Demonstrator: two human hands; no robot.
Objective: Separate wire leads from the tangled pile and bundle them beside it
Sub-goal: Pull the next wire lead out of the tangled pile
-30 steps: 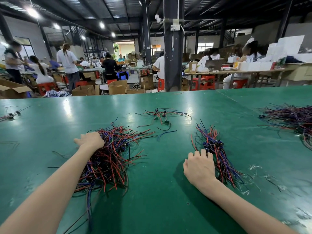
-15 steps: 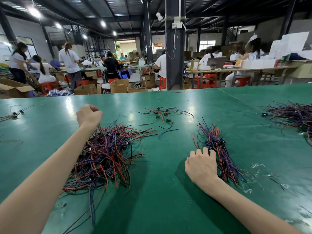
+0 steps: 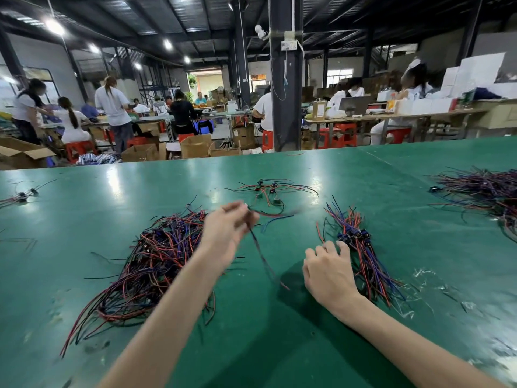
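Tangled pile (image 3: 151,261): red, black, blue and purple wire leads heaped loosely on the green table (image 3: 279,345).
Left hand (image 3: 226,233): lifted just above the tangled pile's far right edge, motion-blurred; fingers pinched together on the upper end of one wire lead.
Wire lead (image 3: 260,253): thin and dark, hanging from that pinch just right of the tangled pile; too blurred to tell its colours.
Bundle (image 3: 361,247): leads laid roughly parallel, dark connectors grouped mid-length, flat on the table well to the right of the tangled pile.
Right hand (image 3: 328,271): right of the tangled pile, palm down at the bundle's near left side; fingers slightly bent and a little spread, tips touching the connectors.
Loose leads (image 3: 268,191): small scatter beyond the tangled pile, toward its right.
Second heap (image 3: 486,191): much farther right of the tangled pile than the bundle.
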